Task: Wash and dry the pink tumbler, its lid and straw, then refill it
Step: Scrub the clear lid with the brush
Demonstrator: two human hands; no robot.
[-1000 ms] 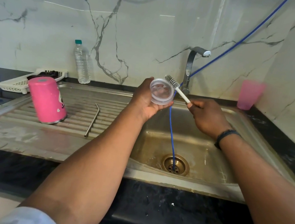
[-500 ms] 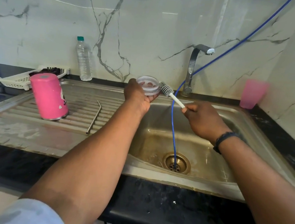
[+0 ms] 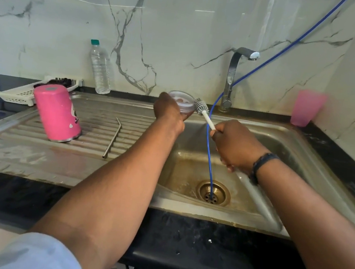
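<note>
The left hand [image 3: 170, 111] grips the clear lid [image 3: 181, 102] over the sink's [image 3: 299, 148] back rim. Just right of it, the right hand [image 3: 234, 147] holds a white brush [image 3: 203, 113] by its handle, bristles touching the lid's edge. A blue hose [image 3: 209, 147] runs between the hands down into the drain [image 3: 213, 192]. Well left of the left hand, the pink tumbler [image 3: 56, 112] stands upside down on the drainboard [image 3: 36, 158], with the metal straw [image 3: 112, 138] lying between tumbler and hand. Behind the right hand rises the tap [image 3: 231, 78].

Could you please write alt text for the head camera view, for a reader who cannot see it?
Over a steel sink, the left hand holds a clear lid while the right hand scrubs its edge with a small brush. A pink tumbler stands upside down on the drainboard beside a metal straw.
</note>
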